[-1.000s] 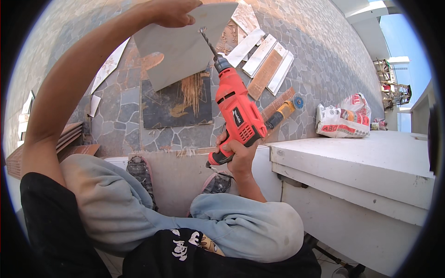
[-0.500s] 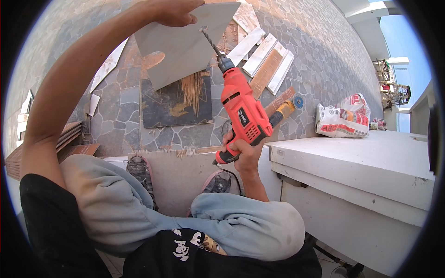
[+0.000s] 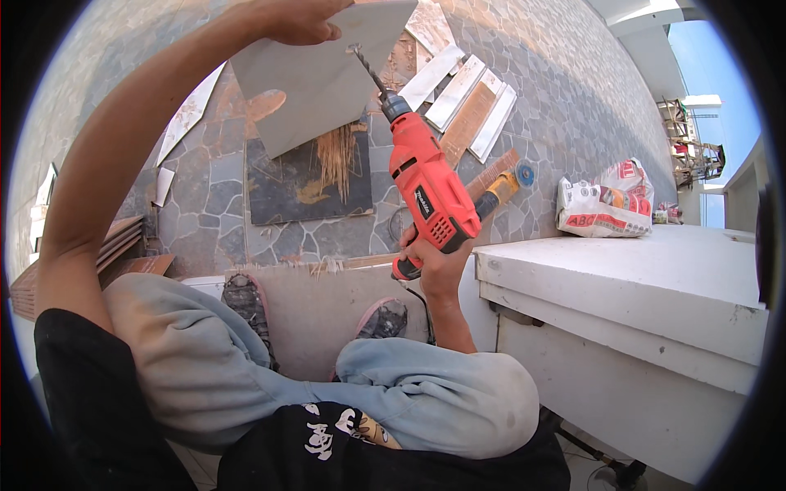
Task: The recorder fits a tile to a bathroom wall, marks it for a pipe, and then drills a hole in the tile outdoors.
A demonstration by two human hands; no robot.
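Note:
At the top, my left hand [image 3: 299,20] is closed on the upper edge of a pale grey tile [image 3: 315,94], which is held tilted above the floor. My right hand [image 3: 440,266] wraps round the handle of a red power drill [image 3: 430,184]. Its long drill bit [image 3: 372,72] points up and left, the tip at a small chipped spot on the tile's face. I cannot tell how deep the tip sits. On the tile's left side shows a rounded orange-brown patch or notch. Under the tile's lower edge lies a dark square board [image 3: 311,192] with splintered tan material on it.
Cut tile strips [image 3: 471,102] lie beyond the drill. An angle grinder [image 3: 508,186] rests on the floor to its right. A white and red bag [image 3: 606,204] stands behind a white ledge [image 3: 622,270]. Stacked brown tiles [image 3: 115,245] are at left. My shoes rest on a grey slab [image 3: 315,299].
The tile and my left hand have shifted slightly left. The drill has moved slightly left and its handle end has risen a little; the bit tip stays at the same chipped spot.

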